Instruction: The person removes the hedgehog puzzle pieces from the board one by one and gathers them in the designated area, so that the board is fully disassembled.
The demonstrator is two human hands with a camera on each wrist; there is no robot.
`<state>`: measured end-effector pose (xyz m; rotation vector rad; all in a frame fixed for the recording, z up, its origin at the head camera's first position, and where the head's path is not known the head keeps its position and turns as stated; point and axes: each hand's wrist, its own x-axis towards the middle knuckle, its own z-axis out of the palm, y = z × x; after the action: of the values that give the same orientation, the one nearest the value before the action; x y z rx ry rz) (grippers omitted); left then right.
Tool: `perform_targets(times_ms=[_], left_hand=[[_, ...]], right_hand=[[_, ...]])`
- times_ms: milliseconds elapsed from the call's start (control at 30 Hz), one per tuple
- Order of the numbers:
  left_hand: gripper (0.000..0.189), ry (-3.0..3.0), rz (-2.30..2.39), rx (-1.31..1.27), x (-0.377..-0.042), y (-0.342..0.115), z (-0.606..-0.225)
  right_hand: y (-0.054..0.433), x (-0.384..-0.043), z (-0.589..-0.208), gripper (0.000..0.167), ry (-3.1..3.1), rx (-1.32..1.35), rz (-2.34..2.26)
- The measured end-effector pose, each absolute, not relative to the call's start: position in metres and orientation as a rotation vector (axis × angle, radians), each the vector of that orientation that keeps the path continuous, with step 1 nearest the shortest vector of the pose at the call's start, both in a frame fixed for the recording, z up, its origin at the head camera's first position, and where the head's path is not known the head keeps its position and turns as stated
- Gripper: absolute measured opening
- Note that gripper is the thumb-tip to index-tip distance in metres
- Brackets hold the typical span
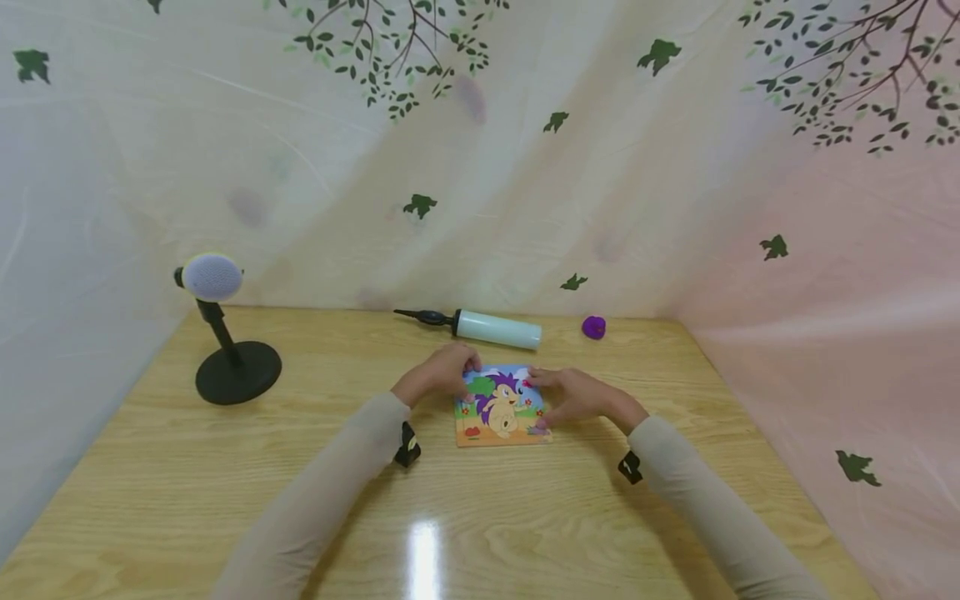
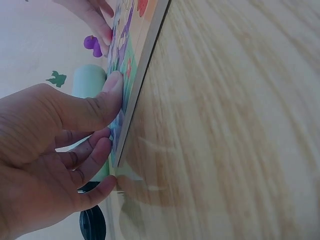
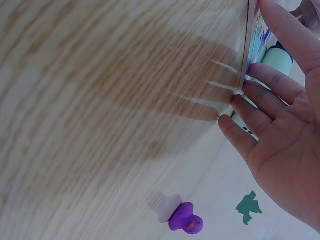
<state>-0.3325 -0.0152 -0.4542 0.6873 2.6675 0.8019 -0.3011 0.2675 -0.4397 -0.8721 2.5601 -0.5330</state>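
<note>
A flat picture board [image 1: 501, 408] with a purple-spined hedgehog lies on the wooden table, its face up. At its far left corner is my left hand [image 1: 444, 371]. In the left wrist view the left thumb [image 2: 114, 90] touches the board's picture face, while the fingers bend loosely near the corner. From the other side, my right hand [image 1: 577, 394] reaches over the right edge. Its fingers [image 3: 270, 95] are spread and nearly straight, with some tips at the board's edge. The thumb tip's exact contact is hard to tell.
Behind the board lies a pale green hand pump [image 1: 498, 329] with a black nozzle. A small purple rubber duck [image 1: 594, 327] sits at the back right. On the left stands a microphone-like object [image 1: 213, 279] on a round black base. Printed cloth [image 1: 337, 208] hangs behind the table.
</note>
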Motion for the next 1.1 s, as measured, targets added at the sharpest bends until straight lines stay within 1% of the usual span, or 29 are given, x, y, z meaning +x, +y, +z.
perform_targets(times_ms=[100,200,300,600,733,1100], left_hand=[[0.049,2.671,0.799,0.687,-0.332,-0.015,-0.456],[0.040,2.670,0.793,0.708,-0.331,-0.015,-0.456],[0.036,2.673,0.786,0.724,-0.329,-0.014,-0.456],[0.051,2.751,0.807,0.617,-0.321,-0.020,-0.459],[0.050,2.787,0.787,0.576,-0.317,-0.023,-0.458],[0.048,2.820,0.643,0.622,-0.317,-0.022,-0.450]], right_hand=[[0.268,-0.301,-0.441,0.080,2.556,-0.874,-0.537],[0.268,-0.301,-0.440,0.080,2.556,-0.877,-0.535],[0.268,-0.300,-0.439,0.080,2.556,-0.872,-0.534],[0.264,-0.298,-0.438,0.079,2.544,-0.871,-0.537],[0.264,-0.296,-0.438,0.079,2.543,-0.865,-0.549],[0.266,-0.298,-0.439,0.081,2.558,-0.851,-0.553]])
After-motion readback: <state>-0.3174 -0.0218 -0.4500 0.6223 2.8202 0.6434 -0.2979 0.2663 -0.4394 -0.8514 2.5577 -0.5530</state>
